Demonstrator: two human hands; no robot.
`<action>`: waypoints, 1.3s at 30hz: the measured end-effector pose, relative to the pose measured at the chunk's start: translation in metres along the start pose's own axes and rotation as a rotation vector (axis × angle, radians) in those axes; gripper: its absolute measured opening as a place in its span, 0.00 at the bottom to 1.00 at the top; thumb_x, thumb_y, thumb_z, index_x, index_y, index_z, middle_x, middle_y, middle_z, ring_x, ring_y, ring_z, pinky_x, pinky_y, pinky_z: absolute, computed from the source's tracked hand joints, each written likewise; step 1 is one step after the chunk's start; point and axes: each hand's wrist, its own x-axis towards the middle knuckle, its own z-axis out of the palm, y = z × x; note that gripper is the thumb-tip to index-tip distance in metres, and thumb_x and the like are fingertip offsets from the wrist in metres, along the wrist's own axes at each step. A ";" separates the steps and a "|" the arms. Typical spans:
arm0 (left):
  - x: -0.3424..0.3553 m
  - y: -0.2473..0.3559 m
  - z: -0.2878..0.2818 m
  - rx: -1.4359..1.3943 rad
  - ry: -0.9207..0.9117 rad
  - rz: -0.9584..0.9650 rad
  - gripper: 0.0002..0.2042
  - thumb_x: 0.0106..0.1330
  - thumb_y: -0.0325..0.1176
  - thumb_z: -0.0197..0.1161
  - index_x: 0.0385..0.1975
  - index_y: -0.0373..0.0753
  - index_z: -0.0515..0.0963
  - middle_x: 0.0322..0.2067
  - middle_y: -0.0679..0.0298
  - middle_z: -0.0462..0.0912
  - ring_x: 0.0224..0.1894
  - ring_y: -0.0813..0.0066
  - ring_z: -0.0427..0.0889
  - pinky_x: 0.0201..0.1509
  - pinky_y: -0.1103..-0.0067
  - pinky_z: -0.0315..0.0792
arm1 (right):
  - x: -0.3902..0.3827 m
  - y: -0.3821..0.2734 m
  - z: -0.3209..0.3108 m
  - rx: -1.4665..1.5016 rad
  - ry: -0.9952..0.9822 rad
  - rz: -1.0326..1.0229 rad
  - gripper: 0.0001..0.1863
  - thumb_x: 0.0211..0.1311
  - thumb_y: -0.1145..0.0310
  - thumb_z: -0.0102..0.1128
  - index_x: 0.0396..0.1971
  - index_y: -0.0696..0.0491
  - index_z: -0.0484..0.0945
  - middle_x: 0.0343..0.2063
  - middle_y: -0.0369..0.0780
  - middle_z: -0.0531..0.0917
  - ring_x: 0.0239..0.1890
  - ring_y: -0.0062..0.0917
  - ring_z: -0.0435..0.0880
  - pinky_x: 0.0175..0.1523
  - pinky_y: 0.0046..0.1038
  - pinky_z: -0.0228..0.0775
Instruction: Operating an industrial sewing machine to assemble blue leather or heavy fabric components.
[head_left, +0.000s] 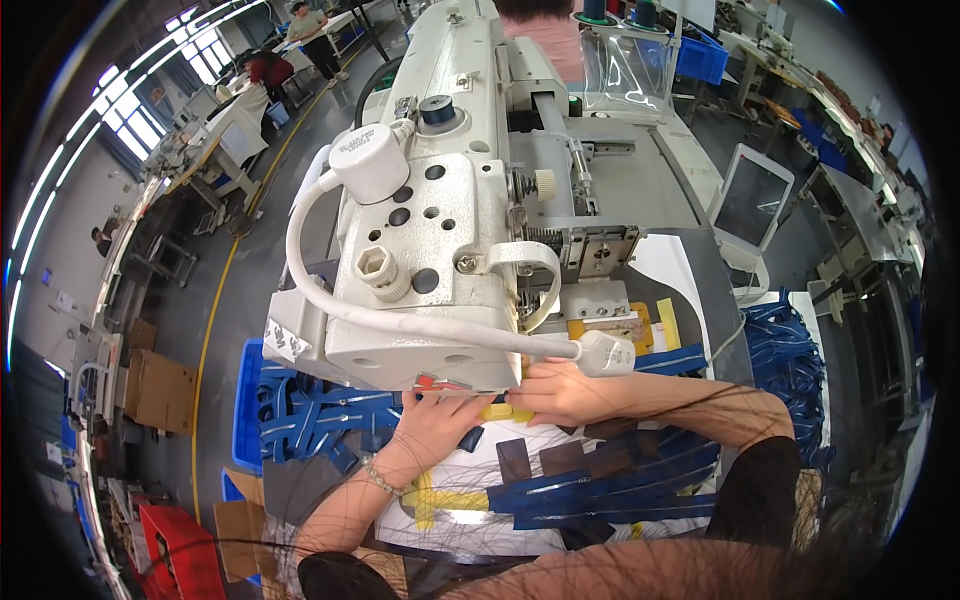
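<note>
Near me at 6 o'clock, blue straps (600, 490) on the table (470, 525). My left hand (440, 420) lies flat, fingers together; my right hand (565, 392) pinches a yellow piece (505, 411) under the sewing machine (440, 230). At 9 o'clock, a blue bin (248, 400) holds more straps.
</note>
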 end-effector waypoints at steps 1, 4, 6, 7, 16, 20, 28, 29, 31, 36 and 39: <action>-0.002 0.000 -0.001 -0.010 -0.019 -0.012 0.21 0.53 0.46 0.59 0.50 0.60 0.74 0.35 0.84 0.75 0.35 0.83 0.72 0.43 0.68 0.57 | 0.003 -0.001 -0.002 -0.021 -0.010 -0.002 0.25 0.44 0.60 0.64 0.44 0.54 0.74 0.34 0.36 0.76 0.37 0.29 0.73 0.38 0.31 0.63; -0.001 0.001 0.000 -0.022 -0.038 -0.011 0.20 0.54 0.46 0.59 0.50 0.59 0.74 0.37 0.83 0.76 0.36 0.83 0.71 0.44 0.67 0.57 | 0.003 -0.004 -0.009 -0.071 -0.038 0.010 0.24 0.46 0.60 0.64 0.45 0.53 0.74 0.35 0.35 0.76 0.37 0.28 0.73 0.37 0.30 0.62; -0.001 0.000 0.002 -0.011 -0.052 -0.019 0.20 0.54 0.46 0.59 0.49 0.58 0.74 0.37 0.83 0.76 0.36 0.82 0.71 0.44 0.67 0.57 | 0.004 -0.003 -0.008 -0.082 -0.053 0.001 0.24 0.47 0.60 0.64 0.45 0.53 0.74 0.35 0.35 0.75 0.37 0.27 0.73 0.37 0.30 0.62; -0.001 -0.001 0.003 -0.039 -0.028 -0.008 0.20 0.54 0.46 0.59 0.49 0.58 0.74 0.38 0.83 0.76 0.36 0.82 0.71 0.44 0.67 0.57 | 0.003 -0.002 -0.007 -0.081 -0.045 -0.005 0.24 0.47 0.60 0.64 0.45 0.53 0.74 0.35 0.35 0.76 0.37 0.27 0.73 0.37 0.30 0.62; 0.000 -0.003 -0.005 -0.015 -0.041 0.016 0.21 0.53 0.46 0.61 0.49 0.58 0.74 0.41 0.81 0.75 0.41 0.80 0.70 0.44 0.68 0.56 | 0.006 -0.014 -0.018 -0.190 -0.077 -0.052 0.17 0.51 0.62 0.60 0.39 0.56 0.75 0.39 0.38 0.76 0.39 0.26 0.74 0.43 0.28 0.65; -0.001 -0.006 -0.006 -0.014 -0.050 0.013 0.21 0.52 0.46 0.62 0.49 0.57 0.74 0.41 0.81 0.75 0.43 0.79 0.69 0.44 0.68 0.56 | 0.002 -0.017 -0.012 -0.264 -0.026 -0.047 0.12 0.50 0.66 0.57 0.33 0.56 0.75 0.37 0.38 0.77 0.39 0.25 0.74 0.46 0.25 0.67; 0.005 -0.032 0.005 -0.225 -0.153 -0.059 0.17 0.52 0.48 0.62 0.40 0.51 0.80 0.38 0.72 0.79 0.42 0.71 0.75 0.50 0.65 0.61 | 0.002 -0.011 -0.007 -0.261 -0.016 0.014 0.15 0.49 0.68 0.56 0.39 0.58 0.75 0.42 0.39 0.78 0.39 0.24 0.75 0.45 0.24 0.67; 0.010 -0.035 0.005 -0.355 -0.288 -0.133 0.17 0.53 0.49 0.62 0.39 0.48 0.80 0.37 0.69 0.80 0.42 0.68 0.76 0.50 0.65 0.64 | 0.001 -0.010 -0.008 -0.240 -0.055 0.038 0.14 0.48 0.71 0.52 0.37 0.58 0.75 0.45 0.41 0.77 0.42 0.26 0.75 0.50 0.24 0.69; 0.015 -0.043 0.006 -0.437 -0.289 -0.148 0.18 0.54 0.50 0.62 0.38 0.46 0.80 0.38 0.67 0.80 0.42 0.67 0.76 0.49 0.68 0.66 | 0.002 -0.007 -0.009 -0.239 -0.060 0.039 0.15 0.49 0.71 0.52 0.38 0.58 0.75 0.45 0.42 0.77 0.43 0.27 0.75 0.50 0.25 0.68; 0.016 -0.054 0.022 -0.528 -0.237 -0.143 0.21 0.55 0.54 0.62 0.37 0.42 0.79 0.39 0.65 0.81 0.42 0.67 0.78 0.46 0.73 0.70 | 0.004 -0.001 -0.013 -0.165 -0.082 0.053 0.13 0.55 0.70 0.53 0.40 0.58 0.73 0.45 0.44 0.77 0.45 0.29 0.75 0.51 0.26 0.69; 0.025 -0.057 0.019 -0.654 -0.271 -0.154 0.23 0.54 0.54 0.63 0.37 0.39 0.79 0.37 0.65 0.82 0.39 0.69 0.79 0.43 0.74 0.72 | 0.000 0.001 -0.011 -0.161 -0.072 0.061 0.13 0.56 0.67 0.54 0.39 0.58 0.73 0.45 0.42 0.77 0.44 0.28 0.76 0.50 0.27 0.69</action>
